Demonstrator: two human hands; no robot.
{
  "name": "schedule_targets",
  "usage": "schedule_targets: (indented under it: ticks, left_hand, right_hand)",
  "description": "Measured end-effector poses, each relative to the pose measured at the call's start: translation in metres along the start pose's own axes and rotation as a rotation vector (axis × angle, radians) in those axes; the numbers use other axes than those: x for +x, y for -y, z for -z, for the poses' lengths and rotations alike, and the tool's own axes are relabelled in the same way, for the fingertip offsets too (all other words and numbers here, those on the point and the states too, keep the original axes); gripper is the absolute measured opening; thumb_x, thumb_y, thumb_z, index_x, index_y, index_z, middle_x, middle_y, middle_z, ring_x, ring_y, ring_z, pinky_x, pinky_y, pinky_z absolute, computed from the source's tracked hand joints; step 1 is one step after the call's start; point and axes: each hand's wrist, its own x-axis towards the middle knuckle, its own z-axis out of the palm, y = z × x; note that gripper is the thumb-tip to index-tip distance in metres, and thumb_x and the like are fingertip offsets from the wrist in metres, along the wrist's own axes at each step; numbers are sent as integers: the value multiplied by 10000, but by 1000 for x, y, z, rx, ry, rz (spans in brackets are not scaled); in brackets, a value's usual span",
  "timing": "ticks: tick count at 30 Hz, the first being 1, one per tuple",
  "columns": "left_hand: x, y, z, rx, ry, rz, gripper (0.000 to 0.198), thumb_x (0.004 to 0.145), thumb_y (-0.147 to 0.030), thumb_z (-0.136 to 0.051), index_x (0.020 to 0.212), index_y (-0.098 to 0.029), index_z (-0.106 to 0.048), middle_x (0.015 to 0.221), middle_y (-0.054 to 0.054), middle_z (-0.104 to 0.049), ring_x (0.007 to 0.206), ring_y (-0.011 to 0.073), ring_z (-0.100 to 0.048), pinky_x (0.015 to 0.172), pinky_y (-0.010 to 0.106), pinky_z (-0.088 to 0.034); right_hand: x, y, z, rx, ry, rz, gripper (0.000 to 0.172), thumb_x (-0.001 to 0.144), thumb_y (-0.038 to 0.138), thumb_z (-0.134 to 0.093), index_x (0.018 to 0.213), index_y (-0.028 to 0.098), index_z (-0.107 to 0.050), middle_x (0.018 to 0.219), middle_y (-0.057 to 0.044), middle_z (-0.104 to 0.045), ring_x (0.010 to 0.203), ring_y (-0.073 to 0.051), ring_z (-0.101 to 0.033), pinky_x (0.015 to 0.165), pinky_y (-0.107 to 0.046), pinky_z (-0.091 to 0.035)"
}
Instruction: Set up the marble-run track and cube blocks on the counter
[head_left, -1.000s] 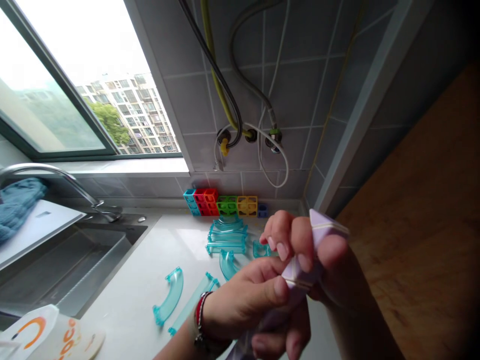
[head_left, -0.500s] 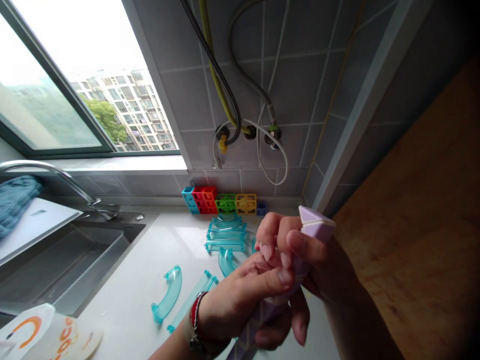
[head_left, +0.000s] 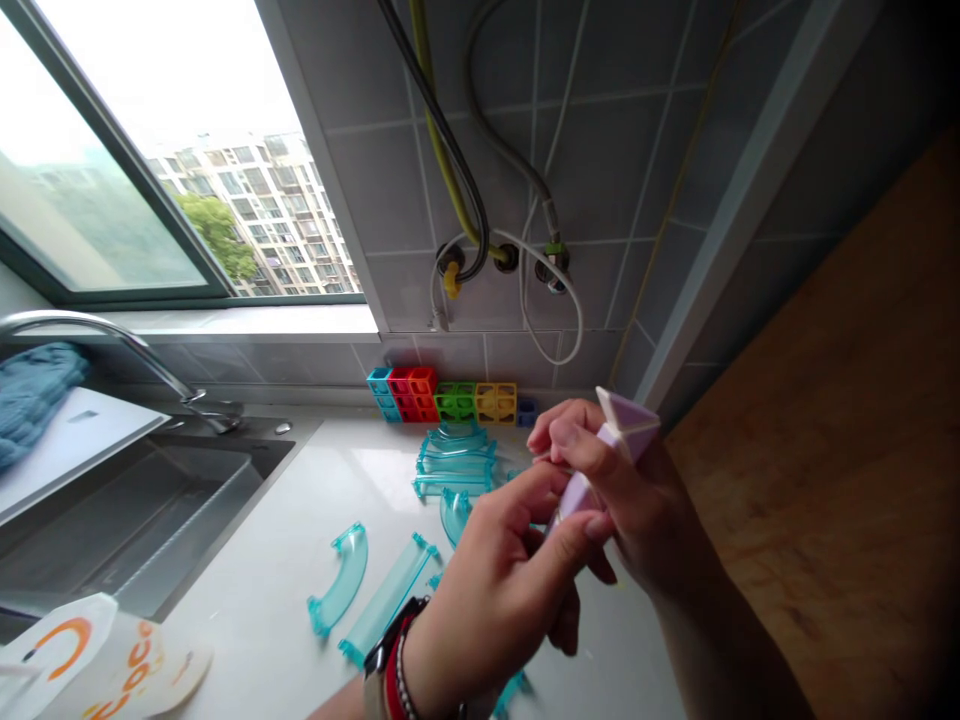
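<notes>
Both of my hands are closed around a lilac twist snake puzzle (head_left: 630, 425), made of wedge-shaped segments with pale seams. Its pointed top end sticks out above my right hand (head_left: 626, 500), whose fingers wrap it from the right. Just below, my left hand (head_left: 495, 580) grips the puzzle between thumb and fingers, with the wrist turned and the back of the hand showing. My fingers hide most of the puzzle's lower length. Behind my hands, on the counter, lie clear teal track pieces: a stack of them (head_left: 454, 465), a curved one (head_left: 341, 580) and a straight one (head_left: 386, 600).
Coloured cube blocks (head_left: 412, 395) line the wall at the back of the white counter (head_left: 262, 600). On the left are a sink (head_left: 135, 530) with a faucet (head_left: 142, 355), a white board (head_left: 75, 440) and a paper cup (head_left: 90, 660). Hoses (head_left: 450, 150) hang on the tiled wall.
My left hand has rolled over, from palm up to back up, and its grip has shifted on the puzzle. The puzzle's lower part, seen before below the hands, is now hidden.
</notes>
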Motion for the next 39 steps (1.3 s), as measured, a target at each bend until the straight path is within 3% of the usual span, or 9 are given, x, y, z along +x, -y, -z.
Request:
schedule_targets:
  ticks: [3,10,16,20,23,26,28,34,39]
  left_hand:
    - [-1,3,-4,-5,-2,14,367,993,-541,-625,1032,-178,-583,783,23,-683,407,47,-548,364,110,-376]
    - [3,32,-5,-517,324,166,531,1004,-674,-456,1011,-161,-587,540,6,-632,261,96,-432,250,165,-330]
    - [6,11,9,-517,496,410,457,940,-543,-593,975,-98,-694,557,30,-654,300,89,-466,326,181,-367]
    - [11,8,11,-531,539,396,454,894,-548,-641,968,-106,-710,560,35,-653,372,115,-540,376,193,-411]
    - [11,14,9,-532,468,393,493,968,-574,-527,837,-124,-681,513,11,-588,299,100,-469,295,188,-356]
    - [11,16,8,-448,241,249,614,1007,-656,-445,683,-150,-572,481,-4,-530,285,98,-484,271,169,-333]
    - [11,14,8,-368,89,124,522,1002,-647,-501,812,-165,-566,554,-14,-584,327,116,-560,293,160,-370]
    - [8,-3,12,0,-184,-115,322,997,-511,-627,1023,-197,-565,783,-13,-661,464,116,-664,420,180,-499]
    - [7,-4,18,234,-217,-169,261,1005,-461,-628,1054,-206,-620,806,1,-712,514,135,-695,461,202,-545]
  right_hand:
    - [2,-4,1,-26,-5,69,333,926,471,-690,717,220,-625,748,-27,-653,723,-192,-635,606,-279,-503]
    - [3,-7,12,50,272,157,191,958,311,-680,791,219,-661,939,-25,-683,931,-186,-635,797,-287,-507]
    - [2,0,22,76,582,219,123,961,334,-689,1012,230,-730,1095,-54,-679,1024,-209,-654,895,-341,-525]
    - [9,-3,30,39,682,274,257,943,403,-704,1124,222,-736,1164,-86,-682,1114,-255,-645,1001,-405,-503]
    - [15,-8,29,-65,550,238,299,938,495,-699,1068,225,-713,1029,-60,-685,944,-221,-662,843,-346,-538]
    - [15,-11,21,-242,135,271,319,843,491,-823,937,233,-660,819,13,-610,728,-149,-569,653,-258,-468]
    - [11,-10,14,-349,-52,330,337,795,464,-873,856,226,-642,766,25,-580,695,-139,-526,624,-250,-434]
    - [-5,-3,3,-223,8,212,401,901,604,-725,1026,224,-691,714,16,-614,587,-136,-528,520,-246,-406]
    - [-5,-8,5,-44,-1,187,584,949,736,-548,1175,219,-701,676,17,-595,549,-129,-492,501,-242,-397]
